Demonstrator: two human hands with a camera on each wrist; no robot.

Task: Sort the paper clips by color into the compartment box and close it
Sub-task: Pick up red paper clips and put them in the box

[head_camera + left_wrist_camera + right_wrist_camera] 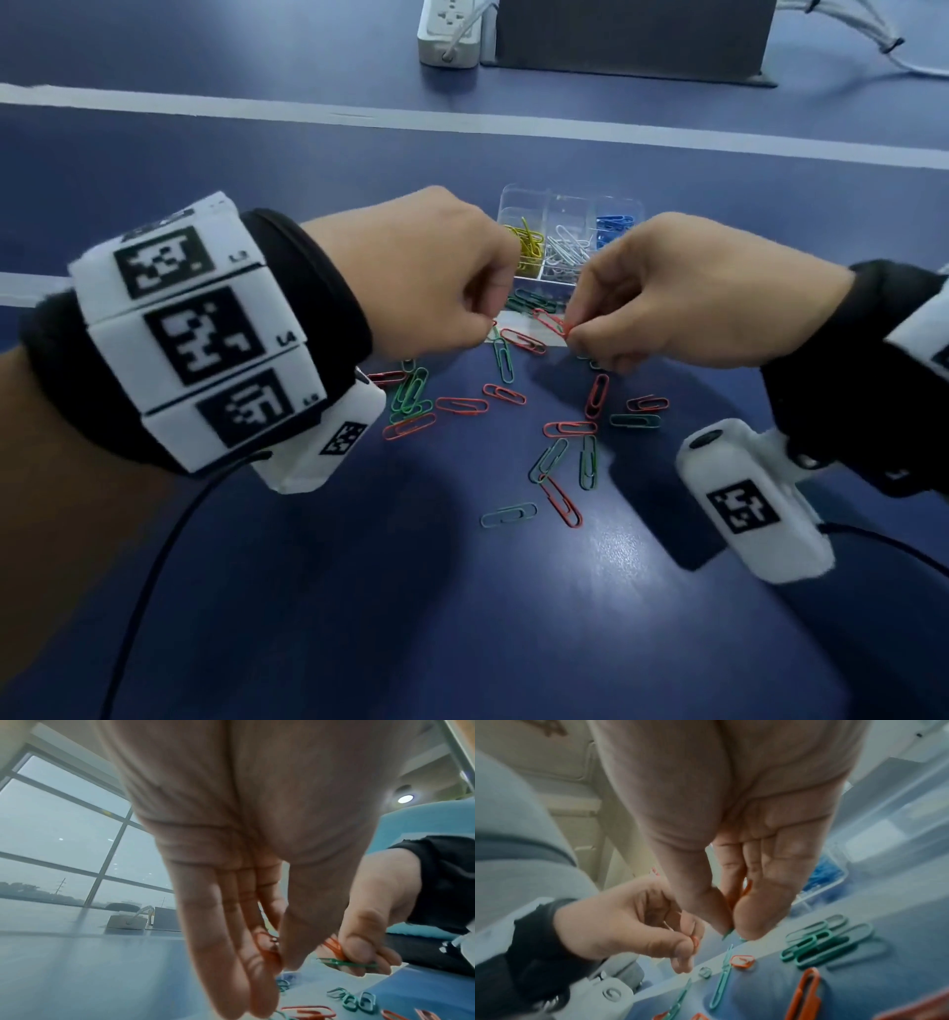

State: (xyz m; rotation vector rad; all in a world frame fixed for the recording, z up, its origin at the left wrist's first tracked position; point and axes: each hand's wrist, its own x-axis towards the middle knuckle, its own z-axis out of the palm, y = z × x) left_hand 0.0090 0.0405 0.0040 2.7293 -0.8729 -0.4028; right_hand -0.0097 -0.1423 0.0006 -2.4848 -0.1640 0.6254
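Observation:
A clear compartment box point(570, 198) stands open beyond my hands, with yellow clips point(529, 244), silver clips point(565, 252) and blue clips point(613, 226) in separate cells and green ones point(531, 300) in a front cell. Loose red and green paper clips point(462, 406) are scattered on the blue table. My left hand point(488, 329) pinches red clips point(267, 947) between thumb and fingers. My right hand point(572, 329) hovers just right of it, pinching red clips point(552, 321) and a green clip point(347, 962). Both hands hang just above the table in front of the box.
A white power strip point(452, 31), a dark block point(631, 41) and white cables point(873, 41) lie at the far edge. A white line point(462, 123) crosses the table behind the box. A black cable point(154, 565) trails from my left wrist.

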